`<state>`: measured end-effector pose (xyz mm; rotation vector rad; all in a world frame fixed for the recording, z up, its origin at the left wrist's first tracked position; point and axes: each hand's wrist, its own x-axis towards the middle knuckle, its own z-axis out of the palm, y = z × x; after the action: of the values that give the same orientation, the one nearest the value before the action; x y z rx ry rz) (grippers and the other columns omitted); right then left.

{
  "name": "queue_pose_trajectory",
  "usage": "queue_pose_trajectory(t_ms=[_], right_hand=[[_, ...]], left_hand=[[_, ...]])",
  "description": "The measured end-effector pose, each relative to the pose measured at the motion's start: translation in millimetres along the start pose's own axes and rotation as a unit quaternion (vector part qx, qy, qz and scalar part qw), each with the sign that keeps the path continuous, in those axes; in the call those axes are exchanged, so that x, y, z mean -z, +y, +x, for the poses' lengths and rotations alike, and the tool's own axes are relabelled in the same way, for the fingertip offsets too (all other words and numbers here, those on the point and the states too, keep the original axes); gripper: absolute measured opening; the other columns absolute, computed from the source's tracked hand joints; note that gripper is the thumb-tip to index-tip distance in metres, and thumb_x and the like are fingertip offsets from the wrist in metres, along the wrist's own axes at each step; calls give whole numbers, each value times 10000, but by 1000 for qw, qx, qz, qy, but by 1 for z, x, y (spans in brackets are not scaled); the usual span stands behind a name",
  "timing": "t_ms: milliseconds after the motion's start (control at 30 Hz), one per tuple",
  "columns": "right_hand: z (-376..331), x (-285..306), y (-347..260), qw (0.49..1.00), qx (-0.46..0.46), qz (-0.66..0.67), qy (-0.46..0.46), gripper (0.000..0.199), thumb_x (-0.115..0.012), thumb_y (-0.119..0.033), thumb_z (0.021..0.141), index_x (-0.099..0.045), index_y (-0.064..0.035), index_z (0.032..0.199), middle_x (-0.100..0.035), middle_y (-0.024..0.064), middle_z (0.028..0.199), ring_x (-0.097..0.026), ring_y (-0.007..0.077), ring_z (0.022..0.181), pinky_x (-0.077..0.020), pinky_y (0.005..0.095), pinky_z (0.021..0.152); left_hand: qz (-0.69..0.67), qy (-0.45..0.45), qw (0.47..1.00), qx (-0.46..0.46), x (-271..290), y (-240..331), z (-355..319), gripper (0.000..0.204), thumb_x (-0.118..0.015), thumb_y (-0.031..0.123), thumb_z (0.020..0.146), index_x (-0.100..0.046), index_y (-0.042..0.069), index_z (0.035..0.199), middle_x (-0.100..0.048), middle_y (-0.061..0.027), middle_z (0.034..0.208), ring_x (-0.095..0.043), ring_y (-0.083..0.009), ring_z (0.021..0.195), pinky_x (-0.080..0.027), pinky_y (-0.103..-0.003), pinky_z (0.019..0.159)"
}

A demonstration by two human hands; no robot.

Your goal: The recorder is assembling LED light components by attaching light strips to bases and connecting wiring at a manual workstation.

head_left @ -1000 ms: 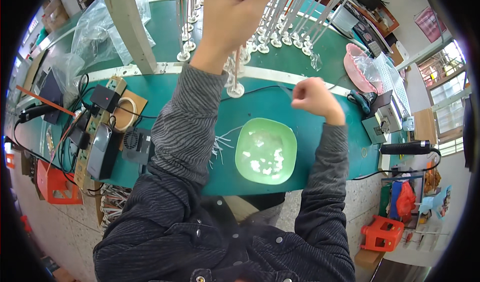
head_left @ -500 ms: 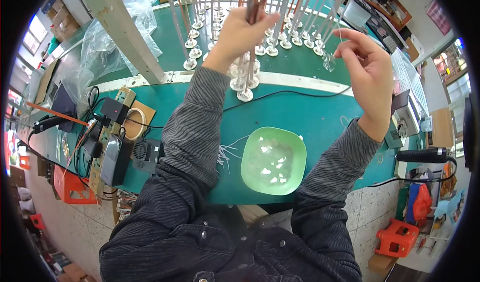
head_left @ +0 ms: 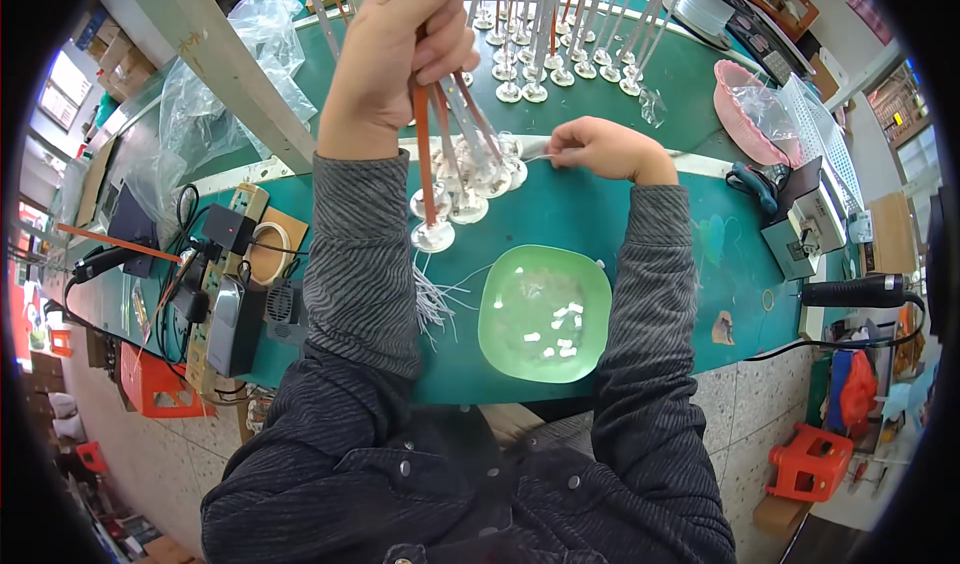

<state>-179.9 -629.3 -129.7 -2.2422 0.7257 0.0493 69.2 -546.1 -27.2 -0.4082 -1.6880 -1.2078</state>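
My left hand [head_left: 385, 74] is wrapped round a bundle of long flat strips [head_left: 424, 159], some orange-brown and some clear or grey, with round whitish disc bases [head_left: 433, 236] clustered at its lower end. The bundle leans over the front of the bench's far section. To the right of the discs, the fingers of my right hand [head_left: 612, 151] are pinched on a thin whitish strand that runs toward the bundle. Below sits a light green square bowl [head_left: 546, 359] with small white pieces in it. Thin white strands [head_left: 432, 299] lie on its left.
More disc-based strips [head_left: 534, 92] stand at the back. A white post [head_left: 235, 64] rises at left beside clear plastic sheeting [head_left: 265, 44]. Power strips and cables [head_left: 215, 294] lie at left. A pink basket [head_left: 740, 134] and a black-handled tool [head_left: 850, 292] are at right.
My left hand has moved left and toward me with the bundle, away from the standing strips. My right hand has come down and left, from raised with fingers curled to a pinch near the discs.
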Motion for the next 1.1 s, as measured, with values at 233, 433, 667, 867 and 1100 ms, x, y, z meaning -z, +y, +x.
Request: queue_pose_trajectory(t_ms=[233,433,667,867,1100], right_hand=[[24,-8,32,978,-3,56,203,144,-658,-110,873,-677,7,955,-696,49,834,-598,123,737,-492,282,713],[-49,44,1,930,-65,-179,315,164,-718,-133,751,-757,-42,882,-719,130,773,-681,198,679,-536,319,652],[-100,47,-96,765,28,78,638,150,-675,-114,879,-747,-11,960,-710,54,719,-573,58,581,-441,223,547],[-25,17,-101,778,151,39,609,140,-664,-89,898,-741,2,973,-683,39,724,-564,51,594,-429,204,529],[-33,37,-60,777,110,239,572,145,-675,-99,897,-743,-23,999,-669,14,737,-525,24,615,-384,174,522]], left_hand=[[211,394,868,219,-39,-25,7,411,-577,253,974,-386,137,628,-313,55,459,-291,-69,397,-333,-254,521],[220,436,849,202,-27,-53,-2,237,-636,167,944,-525,78,754,-393,50,508,-345,-67,417,-306,-250,441],[253,376,862,228,-29,-56,-13,256,-728,206,871,-565,37,974,-496,21,605,-489,-71,491,-388,-236,448],[241,347,882,207,-35,-58,-12,985,-718,2,809,-67,116,1539,-523,-122,1239,-608,-121,664,-489,-256,500],[246,359,885,164,-39,-61,-7,1051,-680,-47,809,45,155,1543,-556,-153,1198,-619,-121,647,-460,-232,453]])
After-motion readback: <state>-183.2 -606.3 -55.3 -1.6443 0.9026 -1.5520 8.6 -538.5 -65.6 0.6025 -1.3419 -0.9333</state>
